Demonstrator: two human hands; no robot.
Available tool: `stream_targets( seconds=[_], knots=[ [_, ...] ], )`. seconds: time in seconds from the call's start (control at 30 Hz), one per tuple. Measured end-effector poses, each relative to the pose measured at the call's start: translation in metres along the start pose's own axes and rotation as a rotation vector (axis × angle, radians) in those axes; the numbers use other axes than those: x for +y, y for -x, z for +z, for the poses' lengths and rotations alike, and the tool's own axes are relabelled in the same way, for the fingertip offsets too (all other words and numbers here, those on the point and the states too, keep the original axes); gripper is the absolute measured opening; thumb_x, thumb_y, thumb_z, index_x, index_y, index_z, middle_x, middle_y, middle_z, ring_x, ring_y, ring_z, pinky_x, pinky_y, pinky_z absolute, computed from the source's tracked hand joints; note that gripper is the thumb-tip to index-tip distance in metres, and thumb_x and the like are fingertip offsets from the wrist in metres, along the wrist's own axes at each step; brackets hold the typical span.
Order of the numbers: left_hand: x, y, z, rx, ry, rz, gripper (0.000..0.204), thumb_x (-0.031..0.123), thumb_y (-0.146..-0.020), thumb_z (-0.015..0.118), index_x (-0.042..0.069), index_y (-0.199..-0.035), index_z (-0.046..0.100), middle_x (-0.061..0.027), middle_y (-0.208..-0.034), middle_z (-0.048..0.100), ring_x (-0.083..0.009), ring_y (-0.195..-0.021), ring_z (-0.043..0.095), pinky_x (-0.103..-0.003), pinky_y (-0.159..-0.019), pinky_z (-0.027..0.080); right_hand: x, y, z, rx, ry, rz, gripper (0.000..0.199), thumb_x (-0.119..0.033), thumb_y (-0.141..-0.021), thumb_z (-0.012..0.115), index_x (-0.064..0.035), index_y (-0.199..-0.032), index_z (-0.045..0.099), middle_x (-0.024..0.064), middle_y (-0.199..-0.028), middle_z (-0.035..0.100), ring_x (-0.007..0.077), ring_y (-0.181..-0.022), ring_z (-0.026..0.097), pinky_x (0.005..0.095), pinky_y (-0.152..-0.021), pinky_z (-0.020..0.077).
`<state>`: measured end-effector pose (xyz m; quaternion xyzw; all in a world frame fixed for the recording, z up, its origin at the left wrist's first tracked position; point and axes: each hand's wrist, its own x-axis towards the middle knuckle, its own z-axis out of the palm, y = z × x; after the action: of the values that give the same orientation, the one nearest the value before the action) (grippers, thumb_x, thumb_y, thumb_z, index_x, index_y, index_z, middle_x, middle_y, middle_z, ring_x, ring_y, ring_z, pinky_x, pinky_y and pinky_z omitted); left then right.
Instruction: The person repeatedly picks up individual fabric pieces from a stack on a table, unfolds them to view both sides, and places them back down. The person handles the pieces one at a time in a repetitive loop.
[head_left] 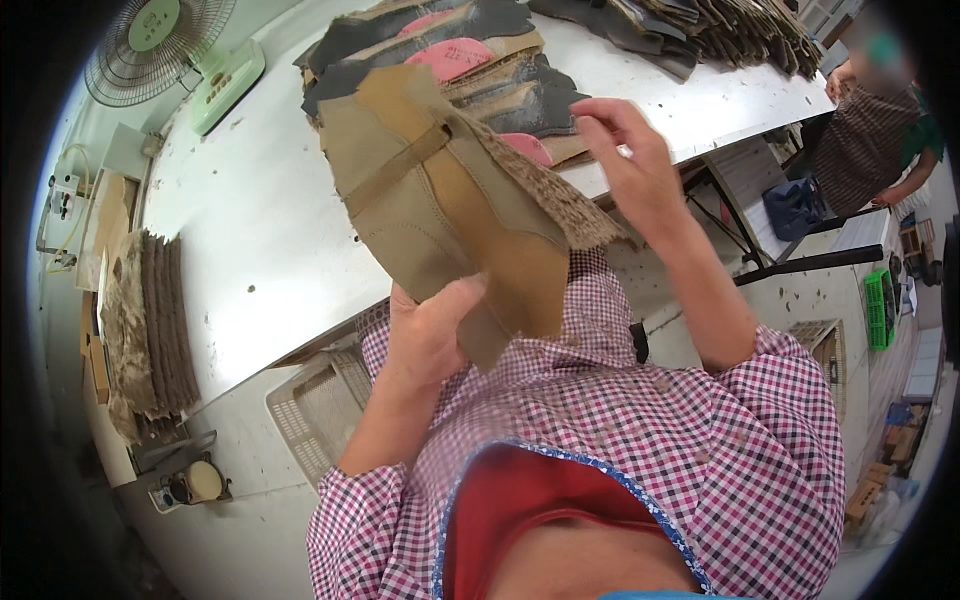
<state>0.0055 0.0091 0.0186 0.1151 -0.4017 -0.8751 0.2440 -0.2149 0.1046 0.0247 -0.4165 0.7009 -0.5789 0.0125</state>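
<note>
My left hand [432,325] grips the lower edge of a sewn boot upper [455,215], thumb on its face. The upper is olive and tan leather with stitched seams, a strap across it and a curly brown fur lining showing along its right side. It is held tilted above the near table edge. My right hand [635,165] is raised to the right of the upper, apart from it. Its thumb and forefinger come together in a pinch; anything between them is too small to make out. Behind the upper lie overlapping dark grey leather pieces [410,50] with pink pieces [455,58] among them.
A white table [260,290] spreads ahead, with a green fan [215,85] at far left. Furry pieces [150,335] stand stacked at the left, and more leather pieces [700,35] lie at far right. A plastic basket [320,410] sits below. Another person [870,140] stands at right.
</note>
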Motion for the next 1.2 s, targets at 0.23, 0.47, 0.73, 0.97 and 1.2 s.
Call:
stream_targets(
  seconds=[0.23,0.47,0.73,0.97,1.2],
  knots=[
    [-0.006,-0.004,0.008,0.079,-0.204,0.055,0.047,-0.01,-0.078,0.046,-0.005,-0.124,0.05,-0.017,-0.117,0.059,-0.0286,-0.105,0.06,-0.038,-0.09,0.051,-0.05,0.051,0.003,-0.093,0.395,-0.456,0.025,-0.009,-0.078,0.071,0.0012,-0.099,0.062,0.0127,-0.092,0.06,0.0292,-0.082,0.061,0.035,-0.067,0.0519],
    [-0.008,0.001,0.006,0.026,-0.072,0.026,0.035,-0.007,-0.085,0.051,-0.002,-0.119,0.055,-0.0096,-0.114,0.061,-0.0189,-0.103,0.06,-0.033,-0.087,0.05,-0.044,0.049,-0.002,-0.223,0.103,-0.164,0.023,-0.01,-0.08,0.071,0.0036,-0.096,0.063,0.0139,-0.086,0.062,0.025,-0.071,0.064,0.0313,-0.062,0.0518],
    [-0.014,-0.006,0.005,0.093,-0.138,0.036,0.033,-0.007,-0.085,0.05,-0.001,-0.117,0.057,-0.0084,-0.113,0.061,-0.0181,-0.101,0.06,-0.031,-0.085,0.05,-0.056,0.049,-0.012,-0.365,-0.039,0.199,0.018,-0.007,-0.081,0.071,0.0031,-0.095,0.066,0.0069,-0.084,0.067,0.0118,-0.075,0.061,0.0253,-0.069,0.0505],
    [-0.021,-0.006,-0.004,0.08,-0.548,0.17,0.035,-0.004,-0.083,0.057,-0.001,-0.118,0.055,-0.0082,-0.111,0.062,-0.0184,-0.099,0.06,-0.031,-0.085,0.05,-0.051,0.056,-0.004,-0.286,-0.187,0.191,0.015,-0.008,-0.085,0.066,0.0043,-0.09,0.061,0.008,-0.072,0.064,0.009,-0.063,0.059,0.0249,-0.056,0.0473],
    [-0.021,-0.012,0.004,0.223,-0.267,0.124,0.041,0.005,-0.082,0.071,-0.001,-0.119,0.055,-0.0085,-0.11,0.063,-0.0186,-0.099,0.06,-0.032,-0.086,0.049,-0.041,0.058,0.001,-0.359,-0.171,0.192,0.012,-0.009,-0.086,0.066,0.0017,-0.088,0.06,0.0074,-0.07,0.061,0.0093,-0.062,0.057,0.0249,-0.055,0.0457]
  ],
)
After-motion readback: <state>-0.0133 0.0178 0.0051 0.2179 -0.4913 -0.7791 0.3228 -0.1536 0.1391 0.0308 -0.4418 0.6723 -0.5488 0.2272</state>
